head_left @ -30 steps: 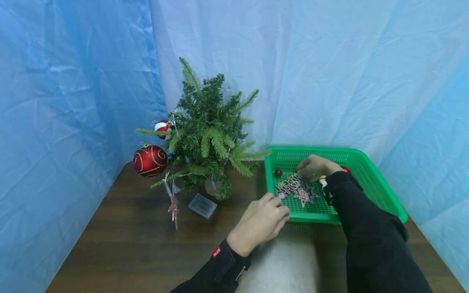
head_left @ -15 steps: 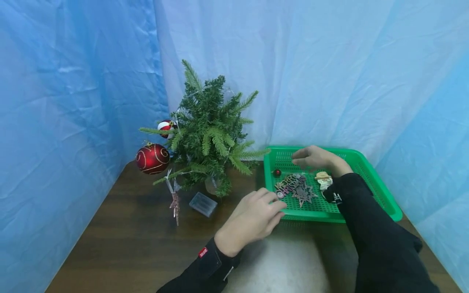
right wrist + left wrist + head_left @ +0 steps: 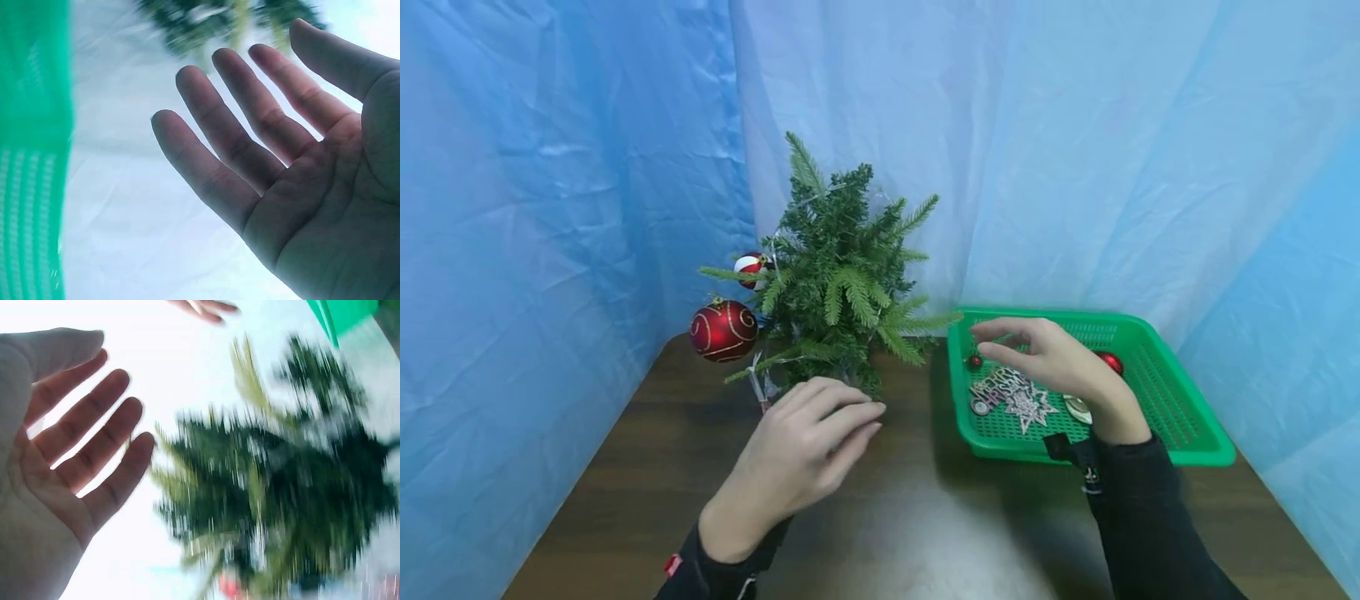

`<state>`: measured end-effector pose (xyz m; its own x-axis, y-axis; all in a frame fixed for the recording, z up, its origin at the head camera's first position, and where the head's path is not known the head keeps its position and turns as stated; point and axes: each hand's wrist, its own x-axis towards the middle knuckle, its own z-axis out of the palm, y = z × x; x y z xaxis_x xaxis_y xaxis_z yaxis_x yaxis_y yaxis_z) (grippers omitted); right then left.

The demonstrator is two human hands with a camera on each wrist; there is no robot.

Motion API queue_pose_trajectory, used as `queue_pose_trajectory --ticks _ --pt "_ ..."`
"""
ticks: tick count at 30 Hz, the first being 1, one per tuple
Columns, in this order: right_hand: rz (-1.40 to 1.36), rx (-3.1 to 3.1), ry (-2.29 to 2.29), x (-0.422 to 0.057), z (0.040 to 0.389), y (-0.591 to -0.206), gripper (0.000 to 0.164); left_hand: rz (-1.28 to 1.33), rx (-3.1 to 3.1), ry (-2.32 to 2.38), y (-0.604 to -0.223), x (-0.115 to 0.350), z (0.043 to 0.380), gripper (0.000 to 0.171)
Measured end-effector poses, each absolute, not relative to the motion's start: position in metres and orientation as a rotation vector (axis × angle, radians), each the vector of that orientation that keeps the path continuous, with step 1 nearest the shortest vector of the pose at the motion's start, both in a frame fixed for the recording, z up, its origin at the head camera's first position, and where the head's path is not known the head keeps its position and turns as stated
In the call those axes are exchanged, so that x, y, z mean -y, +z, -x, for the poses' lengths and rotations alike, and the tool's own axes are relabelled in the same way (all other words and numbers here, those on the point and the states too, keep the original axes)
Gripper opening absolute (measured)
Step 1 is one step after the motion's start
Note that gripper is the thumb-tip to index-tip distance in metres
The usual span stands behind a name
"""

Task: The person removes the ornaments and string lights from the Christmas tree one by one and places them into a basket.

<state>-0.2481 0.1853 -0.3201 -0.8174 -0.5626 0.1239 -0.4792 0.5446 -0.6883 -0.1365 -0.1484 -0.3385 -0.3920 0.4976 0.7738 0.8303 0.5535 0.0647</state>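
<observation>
My left hand is over the table in front of a small green Christmas tree. Its fingers are relaxed and nothing is in the palm, as the left wrist view shows. My right hand, also holding nothing, hovers over a green plastic basket with fingers spread and loosely bent. Inside the basket lie a Merry Christmas sign, a star-shaped snowflake ornament, a small red ball, a larger red ball and a pale ornament partly covered by the right wrist.
On the tree's left side hang a big red bauble with gold swirls and a red-and-white ball. Clear wire winds through the branches. Blue cloth walls the brown wooden table at the back and sides.
My left hand has left the basket's near rim and moved left, now covering the dark battery box and most of the pink hanging ornament. My right hand has risen from the ornaments.
</observation>
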Motion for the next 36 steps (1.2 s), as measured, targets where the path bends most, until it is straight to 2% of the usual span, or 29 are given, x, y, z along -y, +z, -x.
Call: queue_pose_trajectory --ticks 5,9,15,18,24,29,36 --pt "1.008 -2.616 -1.331 -0.171 0.224 -0.322 0.037 0.963 1.836 -0.716 -0.329 0.191 0.14 0.024" --pt "1.052 -2.518 -1.522 -0.156 0.213 -0.327 0.035 0.728 1.79 -0.791 -0.327 0.225 0.146 0.035" --pt "1.164 -2.184 -1.715 -0.125 0.205 -0.339 0.029 0.354 1.846 -1.004 -0.338 0.264 0.152 0.026" --pt "1.208 -1.98 -1.722 -0.1 0.205 -0.345 0.029 0.273 1.861 -1.135 -0.342 0.277 0.158 0.03" --pt "1.22 -1.822 -1.641 -0.045 0.204 -0.368 0.035 0.3 2.011 -1.167 -0.331 0.292 0.171 0.033" --pt "1.089 -1.668 -1.658 0.004 0.196 -0.388 0.039 0.368 2.184 -1.128 -0.309 0.301 0.191 0.035" --pt "0.915 -1.524 -1.664 0.07 0.181 -0.407 0.057 0.466 2.385 -1.166 -0.29 0.307 0.206 0.038"
